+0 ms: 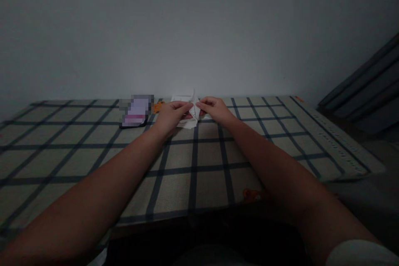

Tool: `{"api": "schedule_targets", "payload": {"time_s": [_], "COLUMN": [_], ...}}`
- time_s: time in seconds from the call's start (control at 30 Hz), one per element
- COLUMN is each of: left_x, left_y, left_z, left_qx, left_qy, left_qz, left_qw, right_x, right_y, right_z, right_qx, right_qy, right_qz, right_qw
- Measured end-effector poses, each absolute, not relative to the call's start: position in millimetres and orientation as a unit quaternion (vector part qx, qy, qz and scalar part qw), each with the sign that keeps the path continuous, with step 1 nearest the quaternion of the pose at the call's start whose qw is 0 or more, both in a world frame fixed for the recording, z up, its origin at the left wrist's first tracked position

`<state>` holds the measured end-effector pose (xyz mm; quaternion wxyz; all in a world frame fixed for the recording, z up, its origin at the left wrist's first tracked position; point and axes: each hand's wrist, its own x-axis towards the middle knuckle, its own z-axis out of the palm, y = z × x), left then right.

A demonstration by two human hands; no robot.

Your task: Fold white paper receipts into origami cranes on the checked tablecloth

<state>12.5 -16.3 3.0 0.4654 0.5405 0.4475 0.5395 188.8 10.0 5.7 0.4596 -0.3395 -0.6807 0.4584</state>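
Observation:
A folded piece of white paper (195,111) is held up between my two hands near the far side of the table. My left hand (174,113) pinches its left side, thumb on top. From the other side, my right hand (215,109) pinches it between thumb and fingers. More white paper (182,98) shows behind and below my left hand; whether it is the same sheet I cannot tell. The fingertips are partly hidden by the paper, and the light is dim.
A phone (136,111), its screen blurred, stands left of my hands. The checked tablecloth (174,174) covers the table, which meets a plain wall (199,29) at the back. Dark folded fabric (368,87) is at the far right.

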Motion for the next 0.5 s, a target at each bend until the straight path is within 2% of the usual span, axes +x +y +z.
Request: {"api": "schedule_targets", "payload": {"time_s": [0.17,0.5], "left_x": [13.4,12.1], "left_y": [-19.3,-19.7], "left_z": [5.0,4.0], "left_qx": [0.551,0.562], "left_qy": [0.455,0.457], "left_qz": [0.501,0.493], "left_qw": [0.487,0.482], "right_x": [189.0,189.5], "right_y": [10.3,8.8], "right_z": [5.7,7.8], "right_qx": [-0.336,-0.334], "right_qy": [-0.668,-0.676], "right_qz": [0.440,0.449], "right_qw": [0.498,0.480]}}
